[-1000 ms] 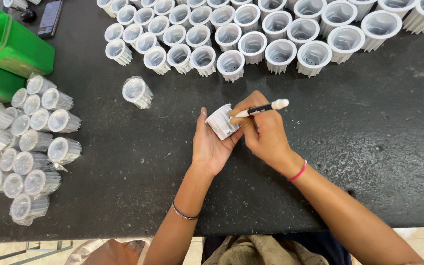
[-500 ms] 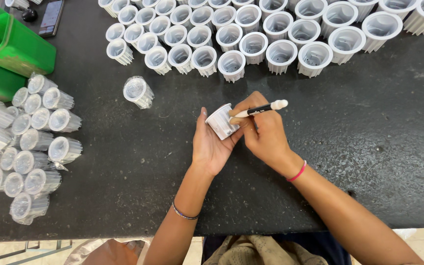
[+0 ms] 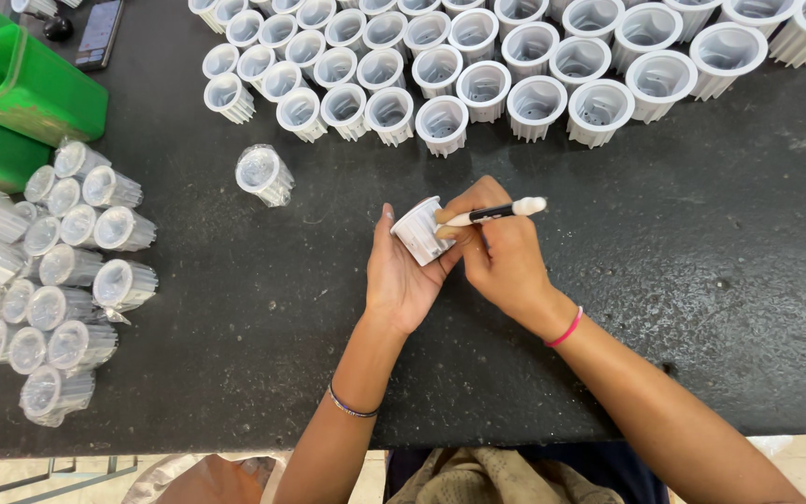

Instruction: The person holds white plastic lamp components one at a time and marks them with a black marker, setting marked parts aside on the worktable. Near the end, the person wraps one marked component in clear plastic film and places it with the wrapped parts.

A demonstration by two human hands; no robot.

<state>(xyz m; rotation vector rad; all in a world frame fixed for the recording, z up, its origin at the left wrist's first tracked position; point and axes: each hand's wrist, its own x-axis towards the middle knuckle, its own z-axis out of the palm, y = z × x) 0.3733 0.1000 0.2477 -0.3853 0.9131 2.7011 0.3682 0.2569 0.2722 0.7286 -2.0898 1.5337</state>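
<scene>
- The left hand [image 3: 403, 280] cradles a small white ribbed cup [image 3: 421, 230], fingers curled around its side, open mouth tipped toward the other hand. It's held just above the black table [image 3: 701, 280], roughly mid-frame.
- The right hand [image 3: 506, 261] pinches a thin stick tool [image 3: 492, 214] like a pen. It has a dark shaft and a pale, rounded end sticking out to the right. The working tip points into the cup's mouth, though I can't see exactly where it touches.
- Handling guess: the cup looks like thin moulded plastic, so light and stiff, and the ribbed outside should give decent grip. A wrap around the ribbed wall seems the sensible hold; squeezing the rim hard might flex it.
- The cup sits at the left fingertips, touching the right thumb side, so both hands are basically butted together around it.
- Other stuff: rows of bare white cups [image 3: 440, 121] stand open-side up along the far edge, one plastic-wrapped cup [image 3: 263, 173] sits alone just left of the hands, and a heap of wrapped cups [image 3: 58, 271] lies well off to the left beside a green bin [image 3: 20, 84].
</scene>
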